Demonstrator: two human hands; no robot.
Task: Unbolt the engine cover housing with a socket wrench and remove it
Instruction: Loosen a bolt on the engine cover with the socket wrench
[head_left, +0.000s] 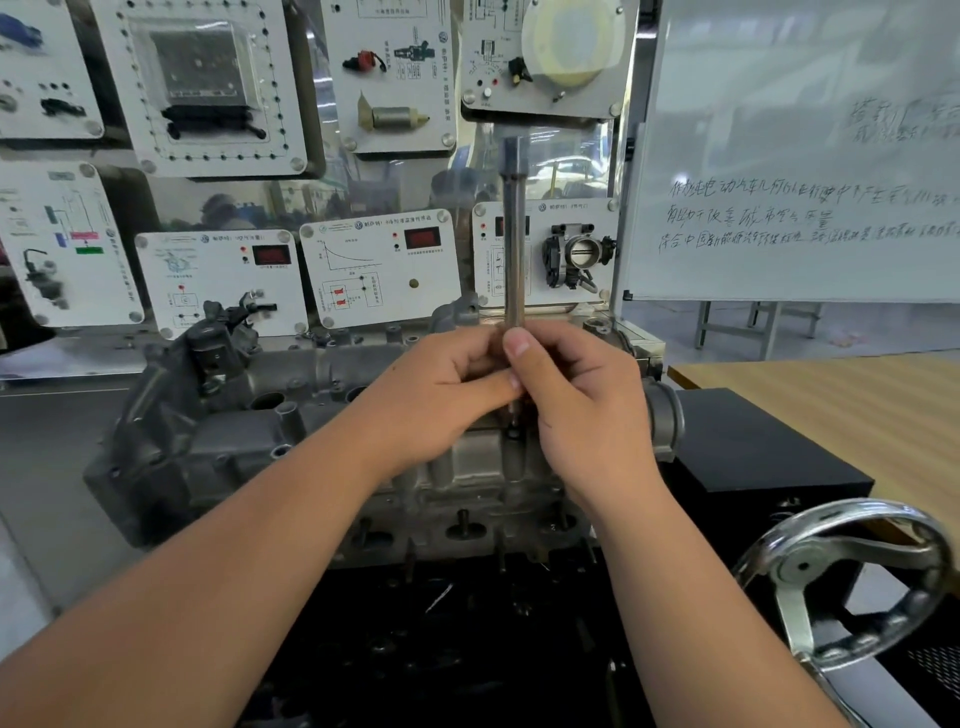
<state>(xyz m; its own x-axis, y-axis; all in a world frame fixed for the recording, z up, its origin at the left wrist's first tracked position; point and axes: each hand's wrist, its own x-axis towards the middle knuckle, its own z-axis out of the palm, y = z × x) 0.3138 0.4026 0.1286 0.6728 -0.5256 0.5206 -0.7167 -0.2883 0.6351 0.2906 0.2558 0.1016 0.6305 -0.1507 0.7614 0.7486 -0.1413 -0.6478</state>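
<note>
Both hands, left hand (441, 384) & right hand (576, 400), pinch the upright socket wrench (514, 234) shaft; its tip sits down on the engine cover housing (234, 431) centre. Risk: shaft tilts, socket prob slips off bolt head w/ rounding

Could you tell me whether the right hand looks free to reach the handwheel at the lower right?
Probably not yet: the right hand and left hand both grip the socket wrench. The path to the handwheel looks open.
</note>
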